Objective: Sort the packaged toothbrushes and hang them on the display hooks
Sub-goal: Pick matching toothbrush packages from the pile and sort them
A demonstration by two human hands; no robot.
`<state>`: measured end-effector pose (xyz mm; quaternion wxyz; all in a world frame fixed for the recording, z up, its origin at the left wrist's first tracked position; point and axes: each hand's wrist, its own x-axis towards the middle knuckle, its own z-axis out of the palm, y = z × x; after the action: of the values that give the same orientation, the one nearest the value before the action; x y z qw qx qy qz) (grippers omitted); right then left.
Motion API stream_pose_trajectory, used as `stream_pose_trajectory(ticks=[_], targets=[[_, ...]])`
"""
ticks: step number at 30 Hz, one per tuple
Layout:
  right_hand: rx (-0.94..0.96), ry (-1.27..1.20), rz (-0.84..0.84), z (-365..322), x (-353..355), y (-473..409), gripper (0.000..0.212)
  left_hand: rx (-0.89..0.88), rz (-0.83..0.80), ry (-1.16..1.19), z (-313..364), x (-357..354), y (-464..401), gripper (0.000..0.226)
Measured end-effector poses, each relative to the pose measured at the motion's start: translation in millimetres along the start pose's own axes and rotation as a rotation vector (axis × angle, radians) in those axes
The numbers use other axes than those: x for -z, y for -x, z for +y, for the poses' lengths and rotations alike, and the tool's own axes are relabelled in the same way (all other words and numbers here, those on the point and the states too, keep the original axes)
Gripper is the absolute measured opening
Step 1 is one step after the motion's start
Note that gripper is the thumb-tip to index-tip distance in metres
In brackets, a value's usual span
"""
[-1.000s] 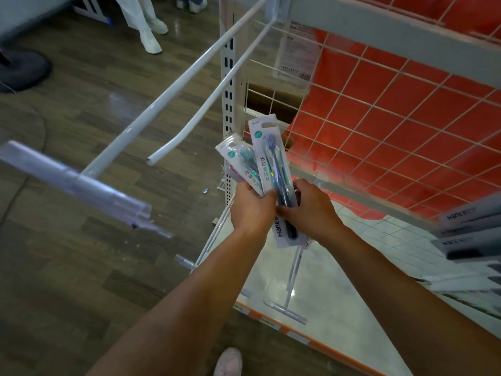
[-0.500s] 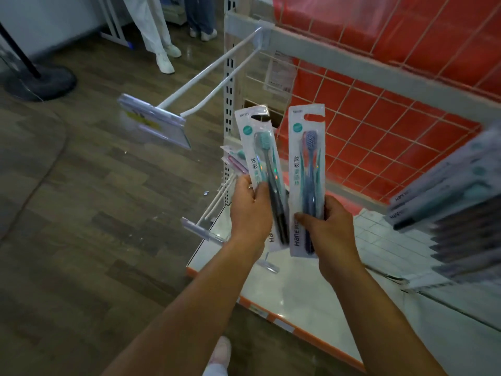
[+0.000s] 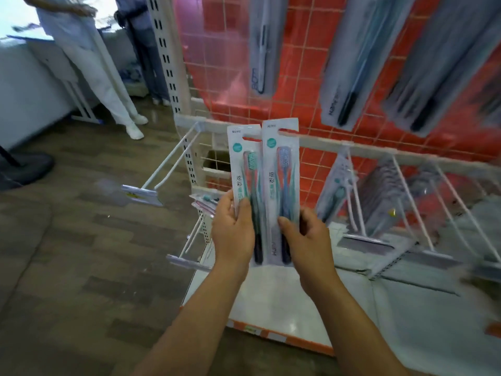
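My left hand [image 3: 233,229] grips a teal-headed toothbrush pack [image 3: 245,169], held upright, with more packs [image 3: 204,200] fanned out behind it to the left. My right hand [image 3: 306,237] holds a blue-headed toothbrush pack [image 3: 283,169] upright beside it, the two packs' edges touching. Both sit in front of the white rail [image 3: 320,143] of the display. An empty double-wire hook [image 3: 168,165] juts out left of the packs. Hooks on the right carry hung toothbrush packs [image 3: 336,191].
Red wire-grid back panel [image 3: 222,63] with blurred packs [image 3: 349,63] hanging on upper hooks. A white base shelf [image 3: 271,302] lies below. Lower empty hooks [image 3: 192,237] stick out at the left. A person's legs [image 3: 108,85] stand on the wooden floor at the back left.
The view has swung up and right toward the display. Both hands have risen slightly, and the two packs stand upright side by side, closer together than before.
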<state>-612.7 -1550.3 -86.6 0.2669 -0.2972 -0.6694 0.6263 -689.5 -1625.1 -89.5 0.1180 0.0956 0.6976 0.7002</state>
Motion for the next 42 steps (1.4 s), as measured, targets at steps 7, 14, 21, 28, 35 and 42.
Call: stream_pose_trajectory(ticks=[7, 14, 21, 28, 35, 42], targets=[[0.099, 0.064, 0.118, -47, 42, 20, 0.018, -0.231, -0.113, -0.186, 48, -12, 20, 0.019], [0.192, 0.072, 0.232, -84, 70, 43, 0.021, -0.367, -0.208, -0.177, 87, -29, 48, 0.013], [0.196, 0.087, 0.247, -99, 95, 49, 0.017, -0.402, -0.243, -0.174, 113, -57, 69, 0.011], [0.229, 0.095, 0.222, -112, 132, 44, 0.021, -0.387, -0.239, -0.150, 131, -88, 83, 0.008], [0.221, 0.047, 0.207, -119, 162, 42, 0.023, -0.384, -0.215, -0.087, 144, -112, 91, 0.008], [0.216, 0.002, 0.223, -117, 176, 46, 0.033, -0.351, -0.197, -0.050, 142, -122, 97, 0.008]])
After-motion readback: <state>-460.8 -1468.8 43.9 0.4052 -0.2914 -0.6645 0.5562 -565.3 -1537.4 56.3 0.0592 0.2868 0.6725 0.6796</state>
